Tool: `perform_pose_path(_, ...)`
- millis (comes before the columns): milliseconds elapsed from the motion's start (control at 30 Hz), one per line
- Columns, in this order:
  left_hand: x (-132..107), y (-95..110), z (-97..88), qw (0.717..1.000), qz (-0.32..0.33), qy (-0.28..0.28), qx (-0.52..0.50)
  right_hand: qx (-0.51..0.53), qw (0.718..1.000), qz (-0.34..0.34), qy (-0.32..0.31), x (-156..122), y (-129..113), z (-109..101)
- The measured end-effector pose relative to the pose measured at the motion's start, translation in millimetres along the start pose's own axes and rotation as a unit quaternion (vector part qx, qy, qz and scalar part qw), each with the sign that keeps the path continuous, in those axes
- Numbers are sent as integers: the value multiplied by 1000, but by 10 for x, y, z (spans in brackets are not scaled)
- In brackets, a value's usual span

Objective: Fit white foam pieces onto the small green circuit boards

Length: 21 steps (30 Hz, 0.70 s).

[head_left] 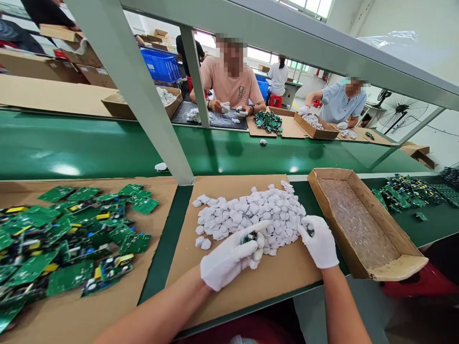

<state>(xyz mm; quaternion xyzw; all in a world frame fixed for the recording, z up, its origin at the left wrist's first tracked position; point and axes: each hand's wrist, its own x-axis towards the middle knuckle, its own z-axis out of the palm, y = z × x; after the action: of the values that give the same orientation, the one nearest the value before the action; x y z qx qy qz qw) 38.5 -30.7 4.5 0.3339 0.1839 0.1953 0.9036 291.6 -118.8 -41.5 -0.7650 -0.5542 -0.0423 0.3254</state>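
Note:
My left hand (pixel 234 253), in a white glove, is closed around a small green circuit board (pixel 250 237) with components on it. It is held over a pile of small white rounded pieces (pixel 236 215) on a cardboard sheet (pixel 201 286). At the pile's right edge is my right hand (pixel 320 242), also gloved. Its thumb and forefinger are bent together, and what lies between them is too small to name. The glove's fingers hide part of the board.
Many green circuit boards (pixel 71 272) lie on cardboard at left. A cardboard box (pixel 358 229) with clear plastic inside stands at right, beyond it more boards (pixel 409 191). A slanted metal post (pixel 154 110) rises before the green conveyor belt (pixel 229 153). Two people (pixel 233 81) work opposite.

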Motion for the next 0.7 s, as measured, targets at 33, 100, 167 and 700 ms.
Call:
perform_pose_path(33,10,-2,-15,1000,-1,2,-1,-5,1000,2,2,-29,0,1)
perform_pose_path(100,20,-22,-64,1000,-9,9,5,-12,1000,8,6,-81,0,0)
perform_pose_path(167,17,-61,-124,1000,-14,19,9,-10,1000,11,6,-118,9,-3)
perform_pose_path(700,-3,-147,-227,998,-58,-16,-33,90,987,137,6,-51,209,33)
